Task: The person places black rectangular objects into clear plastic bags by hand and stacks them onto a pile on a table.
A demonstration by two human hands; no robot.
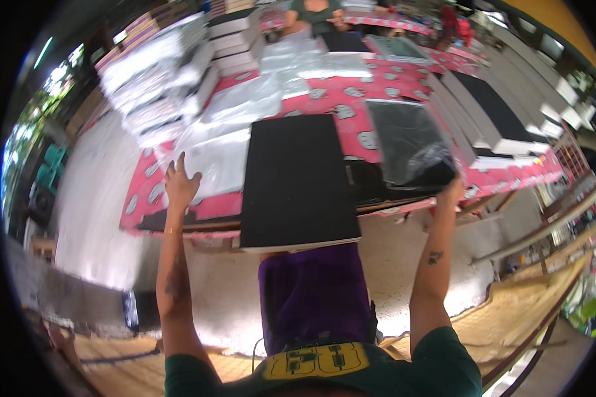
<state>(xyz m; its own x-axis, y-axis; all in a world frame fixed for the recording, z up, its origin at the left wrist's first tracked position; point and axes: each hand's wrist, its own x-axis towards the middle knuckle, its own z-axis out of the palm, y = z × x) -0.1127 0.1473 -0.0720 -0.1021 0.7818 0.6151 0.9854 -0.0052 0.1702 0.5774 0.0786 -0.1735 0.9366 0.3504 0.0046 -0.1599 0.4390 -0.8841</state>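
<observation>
Fingers spread, my left hand [182, 183] hovers over the near left of the table, beside a clear plastic sheet or bag [222, 162], holding nothing. My right hand [451, 190] is closed at the near right corner of a clear plastic bag [407, 135], which lies over something black and flat. Between my hands is a thick slab with a black top and pale edge [295, 178], like a large book or paper stack. Its near end juts past the table edge. A flat black piece [371, 182] shows to its right, partly under the bag.
A pink patterned cloth covers the table [331, 92]. Plastic-wrapped bundles [152, 79] are piled high at far left, beside stacked black-topped slabs [235, 40]. More slabs [490, 109] line the right side. Another person [316, 14] sits across the table.
</observation>
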